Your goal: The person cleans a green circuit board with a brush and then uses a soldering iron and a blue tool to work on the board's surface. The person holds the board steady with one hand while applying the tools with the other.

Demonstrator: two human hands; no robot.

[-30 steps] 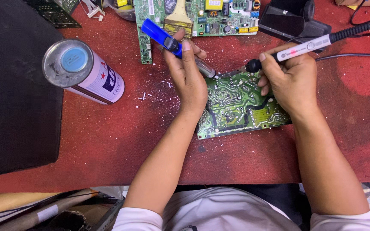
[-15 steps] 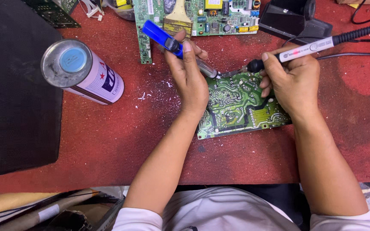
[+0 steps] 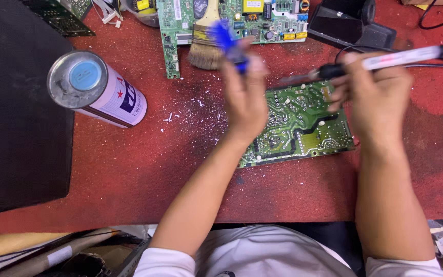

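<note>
Hands work over a green circuit board on the red worktop: left hand, fingers closed round a blurred blue tool; right hand grips a soldering iron.

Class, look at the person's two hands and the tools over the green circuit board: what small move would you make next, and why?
Probably lower the soldering iron tip back onto the green circuit board. The right hand holds it just above the board's far edge, clear of the solder side, while the left hand has the blue tool lifted and blurred, so neither tool meets a joint.
</note>
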